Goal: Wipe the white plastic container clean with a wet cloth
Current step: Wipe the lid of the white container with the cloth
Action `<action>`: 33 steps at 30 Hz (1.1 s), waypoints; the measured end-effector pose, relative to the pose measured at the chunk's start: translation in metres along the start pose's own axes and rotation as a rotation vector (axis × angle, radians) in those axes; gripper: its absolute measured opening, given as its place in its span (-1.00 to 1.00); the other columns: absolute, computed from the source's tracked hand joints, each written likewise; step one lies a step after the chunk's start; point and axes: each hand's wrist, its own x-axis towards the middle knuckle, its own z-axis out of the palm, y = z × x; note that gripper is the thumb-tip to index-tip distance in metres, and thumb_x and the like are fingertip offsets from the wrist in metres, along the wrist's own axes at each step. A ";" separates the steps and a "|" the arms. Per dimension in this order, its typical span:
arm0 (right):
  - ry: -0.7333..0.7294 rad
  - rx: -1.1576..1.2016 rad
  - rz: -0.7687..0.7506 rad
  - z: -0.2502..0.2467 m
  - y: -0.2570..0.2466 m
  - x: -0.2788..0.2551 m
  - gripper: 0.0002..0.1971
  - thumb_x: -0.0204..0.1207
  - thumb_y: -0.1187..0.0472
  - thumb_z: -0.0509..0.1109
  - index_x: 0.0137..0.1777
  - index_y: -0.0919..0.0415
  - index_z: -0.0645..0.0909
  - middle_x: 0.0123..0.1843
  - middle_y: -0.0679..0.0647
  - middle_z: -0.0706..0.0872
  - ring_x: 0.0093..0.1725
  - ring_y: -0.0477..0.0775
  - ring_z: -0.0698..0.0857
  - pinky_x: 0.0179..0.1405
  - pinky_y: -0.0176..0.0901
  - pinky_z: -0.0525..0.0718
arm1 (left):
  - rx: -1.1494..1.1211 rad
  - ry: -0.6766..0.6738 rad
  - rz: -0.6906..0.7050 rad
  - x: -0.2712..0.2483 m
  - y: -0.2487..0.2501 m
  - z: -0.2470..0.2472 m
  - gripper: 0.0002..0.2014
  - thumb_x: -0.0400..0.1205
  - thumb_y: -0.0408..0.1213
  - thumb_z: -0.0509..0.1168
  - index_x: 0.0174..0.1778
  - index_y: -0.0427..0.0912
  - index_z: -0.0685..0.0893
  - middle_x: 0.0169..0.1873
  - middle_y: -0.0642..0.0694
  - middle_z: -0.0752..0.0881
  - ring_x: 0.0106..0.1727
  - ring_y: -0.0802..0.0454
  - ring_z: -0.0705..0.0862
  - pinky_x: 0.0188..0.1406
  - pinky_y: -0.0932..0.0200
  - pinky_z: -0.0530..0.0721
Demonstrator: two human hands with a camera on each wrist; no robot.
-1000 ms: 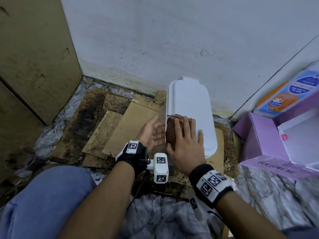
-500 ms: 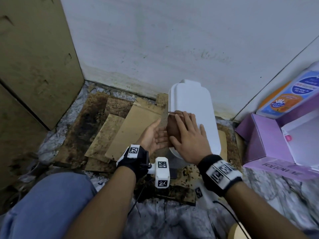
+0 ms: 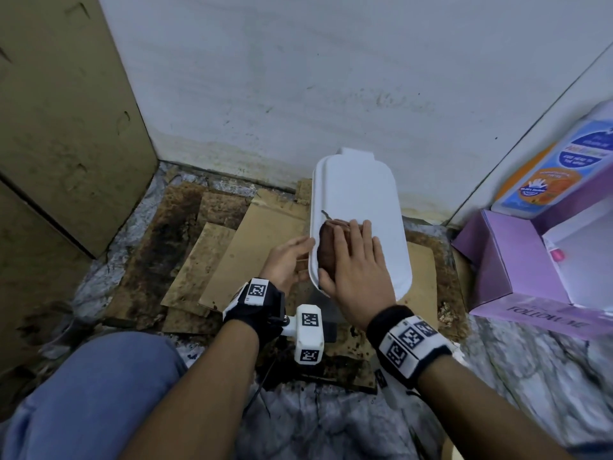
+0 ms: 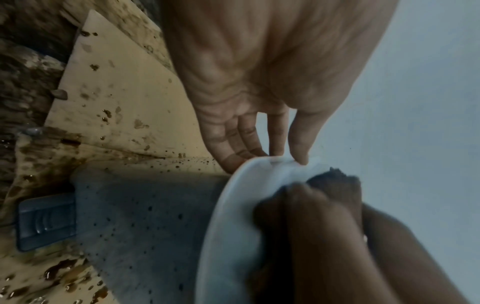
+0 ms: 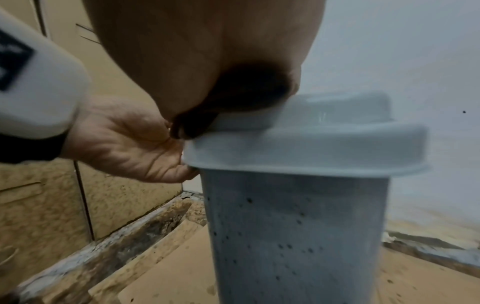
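Note:
The white plastic container (image 3: 365, 200) stands upright on cardboard against the wall, its lid on top. A brown wet cloth (image 3: 326, 250) lies on the near left part of the lid. My right hand (image 3: 355, 260) presses flat on the cloth with straight fingers. My left hand (image 3: 288, 260) pinches the lid's left rim, thumb on top and fingers beneath. The left wrist view shows the left hand (image 4: 259, 82) at the lid rim (image 4: 228, 226) beside the cloth (image 4: 335, 185). In the right wrist view the cloth (image 5: 246, 88) sits under my palm, above the speckled container wall (image 5: 298, 226).
Stained cardboard sheets (image 3: 232, 254) cover the floor left of the container. A brown panel (image 3: 66, 127) closes the left side and a white wall (image 3: 298, 78) the back. A purple box (image 3: 517, 267) and a labelled bottle (image 3: 547, 174) stand right. My knee (image 3: 83, 393) is near left.
My right hand has rubbed the cloth slightly over the near left of the lid. My left hand has closed in on the lid's rim. The container has stayed in place.

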 end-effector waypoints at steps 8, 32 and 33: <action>0.020 0.107 0.039 -0.002 -0.010 0.030 -0.26 0.56 -0.06 0.15 0.67 0.20 0.02 0.71 0.30 -0.03 0.69 0.34 -0.13 0.66 0.22 -0.06 | 0.021 -0.001 -0.018 0.000 0.002 -0.001 -0.76 0.73 -0.26 0.28 0.28 -0.18 0.70 -0.13 -0.12 0.76 -0.24 0.01 0.72 -0.40 0.26 0.71; -0.006 0.129 0.034 0.001 0.008 -0.015 -0.12 0.46 -0.36 -0.16 0.71 0.12 -0.10 0.73 0.16 -0.16 0.70 0.18 -0.25 0.67 0.14 -0.13 | 0.087 0.072 0.048 0.009 0.007 -0.002 -0.73 0.59 -0.28 0.50 0.19 -0.23 0.77 -0.02 -0.19 0.84 -0.24 -0.02 0.79 -0.44 0.26 0.72; -0.017 0.119 0.029 0.001 0.009 -0.016 -0.12 0.46 -0.36 -0.18 0.71 0.11 -0.12 0.73 0.15 -0.18 0.70 0.17 -0.27 0.67 0.13 -0.14 | 0.099 0.076 0.056 0.009 0.007 -0.002 -0.71 0.57 -0.26 0.51 0.20 -0.22 0.78 -0.01 -0.19 0.85 -0.23 -0.01 0.80 -0.43 0.26 0.71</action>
